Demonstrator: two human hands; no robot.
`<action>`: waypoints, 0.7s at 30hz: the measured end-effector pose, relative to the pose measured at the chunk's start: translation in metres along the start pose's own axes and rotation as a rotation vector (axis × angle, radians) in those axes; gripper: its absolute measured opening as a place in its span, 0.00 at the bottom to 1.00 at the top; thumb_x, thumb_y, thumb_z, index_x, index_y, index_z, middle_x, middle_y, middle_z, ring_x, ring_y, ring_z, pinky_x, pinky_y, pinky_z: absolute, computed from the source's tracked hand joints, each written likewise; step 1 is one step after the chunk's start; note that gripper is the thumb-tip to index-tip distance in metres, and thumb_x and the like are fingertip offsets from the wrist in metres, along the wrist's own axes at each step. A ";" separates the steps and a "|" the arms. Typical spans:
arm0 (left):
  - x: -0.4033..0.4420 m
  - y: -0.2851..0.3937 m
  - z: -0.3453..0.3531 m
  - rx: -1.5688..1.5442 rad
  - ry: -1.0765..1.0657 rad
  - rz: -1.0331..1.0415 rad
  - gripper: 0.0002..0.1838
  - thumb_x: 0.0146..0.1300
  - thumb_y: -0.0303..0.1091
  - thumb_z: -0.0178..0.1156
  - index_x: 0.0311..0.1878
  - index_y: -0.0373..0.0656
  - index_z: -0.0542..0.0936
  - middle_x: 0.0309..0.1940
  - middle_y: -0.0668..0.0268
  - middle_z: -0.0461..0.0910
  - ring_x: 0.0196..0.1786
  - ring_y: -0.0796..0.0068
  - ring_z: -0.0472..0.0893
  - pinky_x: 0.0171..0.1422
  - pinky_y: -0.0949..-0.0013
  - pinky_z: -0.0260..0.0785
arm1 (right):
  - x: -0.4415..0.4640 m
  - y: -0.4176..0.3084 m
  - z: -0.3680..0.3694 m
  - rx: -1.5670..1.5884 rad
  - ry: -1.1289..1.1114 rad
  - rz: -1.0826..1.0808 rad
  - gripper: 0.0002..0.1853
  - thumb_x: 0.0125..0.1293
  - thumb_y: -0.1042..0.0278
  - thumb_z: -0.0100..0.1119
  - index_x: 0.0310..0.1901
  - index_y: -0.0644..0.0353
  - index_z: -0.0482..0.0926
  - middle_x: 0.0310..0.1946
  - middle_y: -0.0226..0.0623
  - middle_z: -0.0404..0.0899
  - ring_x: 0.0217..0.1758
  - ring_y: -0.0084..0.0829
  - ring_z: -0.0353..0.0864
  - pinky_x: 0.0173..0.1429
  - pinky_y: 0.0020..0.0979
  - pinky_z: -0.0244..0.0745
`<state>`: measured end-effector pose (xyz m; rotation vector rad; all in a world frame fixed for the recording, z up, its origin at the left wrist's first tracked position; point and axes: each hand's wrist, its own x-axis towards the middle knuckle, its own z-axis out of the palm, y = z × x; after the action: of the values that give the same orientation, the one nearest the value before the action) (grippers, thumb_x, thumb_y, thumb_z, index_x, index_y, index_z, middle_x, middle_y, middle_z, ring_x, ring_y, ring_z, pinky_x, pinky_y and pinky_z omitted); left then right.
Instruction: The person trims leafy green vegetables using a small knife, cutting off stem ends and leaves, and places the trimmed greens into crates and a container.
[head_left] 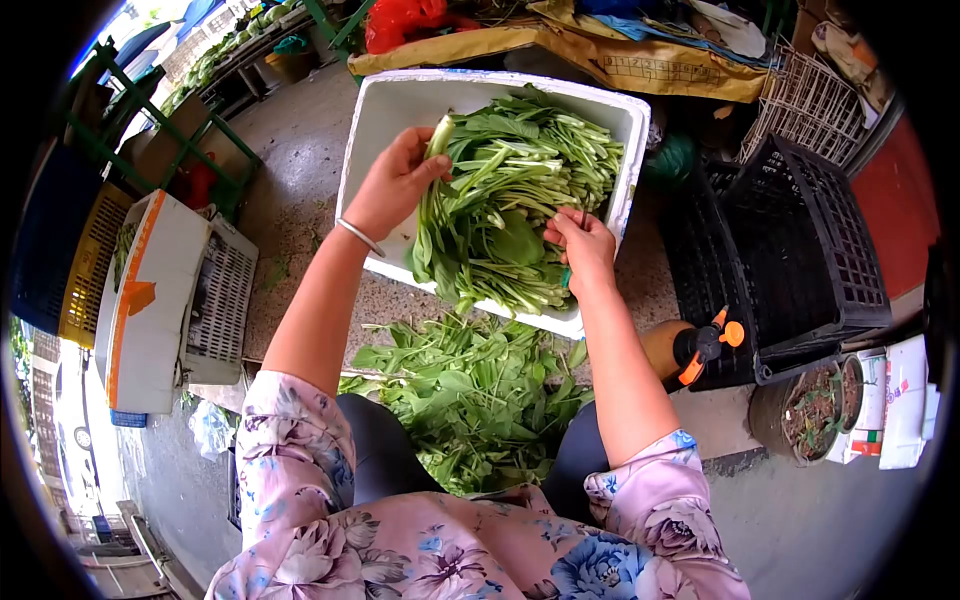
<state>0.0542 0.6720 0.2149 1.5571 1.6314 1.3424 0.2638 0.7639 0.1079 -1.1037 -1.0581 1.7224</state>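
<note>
My left hand (400, 180) is closed around a pale-stemmed stalk of leafy greens (436, 150), held upright at the left side of a white foam box (390, 95). Bunches of leafy greens (530, 160) fill most of the box, their light stems mostly toward the right. Over the box's right side, my right hand (582, 245) is pinched closed just above the stems. A small dark tip shows at its fingers and a bit of green by its palm; what it holds I cannot make out. Below the box, a loose heap of leaves (465, 400) lies between my knees.
Black plastic crates (800, 250) stand at the right, near a container with an orange-and-black top (708, 345) and a pot of soil (812, 410). On the left are a white box (135, 290) and a yellow crate (95, 260). A yellow cloth (670, 72) hangs behind the foam box.
</note>
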 end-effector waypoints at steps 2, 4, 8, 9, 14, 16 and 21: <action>0.010 -0.017 0.007 0.018 0.005 -0.039 0.15 0.65 0.29 0.51 0.53 0.36 0.67 0.35 0.67 0.75 0.39 0.80 0.75 0.46 0.76 0.67 | -0.003 -0.002 -0.001 0.007 0.003 -0.009 0.10 0.59 0.68 0.58 0.41 0.62 0.75 0.31 0.31 0.79 0.30 0.20 0.80 0.20 0.19 0.59; 0.025 -0.034 0.013 0.213 0.036 -0.188 0.18 0.61 0.35 0.56 0.51 0.35 0.69 0.34 0.64 0.75 0.34 0.81 0.74 0.39 0.76 0.66 | -0.007 -0.005 -0.001 0.019 -0.006 0.006 0.10 0.60 0.69 0.58 0.42 0.64 0.75 0.31 0.33 0.79 0.29 0.21 0.79 0.23 0.19 0.63; 0.047 -0.054 0.033 0.476 0.156 -0.318 0.35 0.49 0.54 0.65 0.50 0.31 0.71 0.38 0.50 0.77 0.42 0.65 0.78 0.45 0.66 0.69 | -0.010 -0.015 -0.001 0.052 -0.003 0.025 0.10 0.60 0.71 0.57 0.42 0.66 0.74 0.31 0.36 0.78 0.29 0.23 0.78 0.27 0.20 0.68; 0.049 -0.056 0.040 0.473 0.151 -0.316 0.35 0.49 0.54 0.65 0.50 0.31 0.71 0.38 0.50 0.77 0.42 0.65 0.78 0.45 0.66 0.69 | -0.008 -0.015 -0.002 0.063 -0.001 0.009 0.11 0.61 0.71 0.56 0.42 0.67 0.74 0.31 0.36 0.78 0.28 0.23 0.77 0.29 0.20 0.70; 0.061 -0.059 0.060 0.488 0.065 -0.310 0.50 0.34 0.62 0.71 0.51 0.27 0.69 0.46 0.45 0.76 0.50 0.56 0.76 0.54 0.64 0.67 | -0.010 -0.016 0.003 0.037 -0.008 -0.026 0.12 0.60 0.72 0.56 0.43 0.68 0.74 0.30 0.36 0.77 0.27 0.22 0.76 0.32 0.22 0.71; 0.066 -0.058 0.063 0.642 0.072 -0.295 0.44 0.36 0.56 0.72 0.50 0.29 0.71 0.44 0.47 0.77 0.48 0.57 0.77 0.52 0.64 0.68 | -0.007 -0.013 0.005 0.034 -0.022 -0.042 0.12 0.60 0.71 0.56 0.43 0.67 0.74 0.29 0.36 0.76 0.26 0.22 0.75 0.31 0.22 0.71; 0.066 -0.058 0.053 0.574 0.173 -0.306 0.34 0.39 0.46 0.71 0.48 0.33 0.74 0.39 0.50 0.79 0.43 0.58 0.79 0.49 0.64 0.70 | -0.006 -0.010 0.006 0.014 -0.124 -0.113 0.14 0.61 0.71 0.55 0.48 0.65 0.73 0.31 0.32 0.76 0.28 0.20 0.75 0.31 0.20 0.69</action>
<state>0.0612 0.7586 0.1608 1.4201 2.4031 0.9083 0.2618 0.7598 0.1202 -0.9208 -1.1606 1.7227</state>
